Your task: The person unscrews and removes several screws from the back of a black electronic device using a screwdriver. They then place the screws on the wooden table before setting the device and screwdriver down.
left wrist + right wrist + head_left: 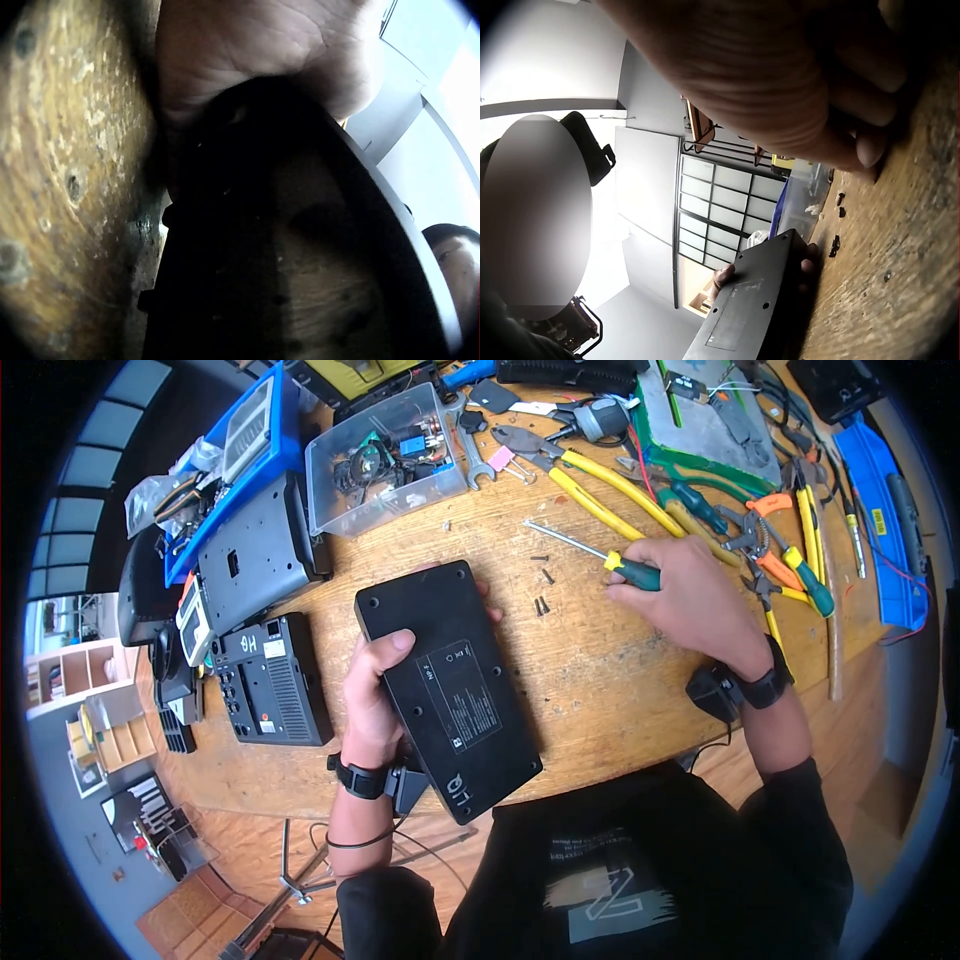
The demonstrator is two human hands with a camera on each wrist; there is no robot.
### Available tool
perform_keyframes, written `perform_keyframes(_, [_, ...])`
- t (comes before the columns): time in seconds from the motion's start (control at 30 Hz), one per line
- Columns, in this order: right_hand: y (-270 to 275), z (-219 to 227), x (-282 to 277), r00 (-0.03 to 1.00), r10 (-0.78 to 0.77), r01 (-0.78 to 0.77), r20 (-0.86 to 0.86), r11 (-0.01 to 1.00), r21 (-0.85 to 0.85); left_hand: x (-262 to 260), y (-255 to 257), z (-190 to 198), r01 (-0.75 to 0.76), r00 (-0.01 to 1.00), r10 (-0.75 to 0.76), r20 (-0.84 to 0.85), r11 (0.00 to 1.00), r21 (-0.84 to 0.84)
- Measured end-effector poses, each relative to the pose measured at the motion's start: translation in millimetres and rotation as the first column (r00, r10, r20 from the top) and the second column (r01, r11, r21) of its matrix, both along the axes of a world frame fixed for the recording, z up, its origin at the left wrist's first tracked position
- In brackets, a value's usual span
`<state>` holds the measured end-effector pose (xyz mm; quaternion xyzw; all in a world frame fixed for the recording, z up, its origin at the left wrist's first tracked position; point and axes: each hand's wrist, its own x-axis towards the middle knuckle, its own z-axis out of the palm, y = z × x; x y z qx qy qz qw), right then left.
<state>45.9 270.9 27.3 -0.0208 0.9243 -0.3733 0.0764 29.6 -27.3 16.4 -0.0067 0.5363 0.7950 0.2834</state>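
Observation:
My left hand (368, 695) holds a flat black rectangular device (455, 690) with a printed label, screw holes along its border and "HQ" at its near end. The thumb lies on the label face while fingertips show past the far long side. To the right, my right hand (692, 595) grips a screwdriver (638, 573) by its green and yellow handle, low over the wooden table. Its metal shaft points left and away. Several small dark screws (541, 606) lie between the device and the screwdriver. In the left wrist view the device's dark side (240, 225) fills the middle.
A second black device (275, 680) lies at the left, near a black panel (255, 550) and a blue bin (235, 470). Behind stands a clear plastic box (345, 510) of electronic parts. Pliers (600, 495), wrenches (475, 455) and other tools crowd the back and right.

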Motion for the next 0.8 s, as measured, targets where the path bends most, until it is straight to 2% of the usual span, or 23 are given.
perform_keyframes(0.23, [0,-3,0,1.0,-0.027,0.027,0.017,0.998,-0.053,2,1,2,-0.027,1.0,0.027,0.008,0.999,-0.031])
perform_keyframes(0.43, [2,-7,1,0.999,-0.008,0.008,-0.035,1.0,-0.004,4,4,2,-0.029,0.999,0.029,0.02,1.0,-0.002])
perform_keyframes(0.53, [1,-9,0,0.998,-0.024,0.02,-0.054,0.998,-0.066,2,2,-1,-0.017,1.0,0.017,0.002,1.0,-0.002])
perform_keyframes(0.63, [-3,0,-1,0.998,-0.052,0.055,0.029,0.995,-0.083,4,2,-1,-0.013,1.0,0.013,-0.002,1.0,-0.01])
perform_keyframes(0.73, [-10,-9,-4,0.998,-0.069,0.067,0.001,0.966,-0.251,4,2,0,-0.016,1.0,0.015,-0.01,1.0,-0.016])
perform_keyframes(0.8, [-19,2,-9,0.999,-0.029,0.023,-0.032,0.984,-0.179,4,2,2,-0.022,1.0,0.021,-0.006,0.999,-0.028])
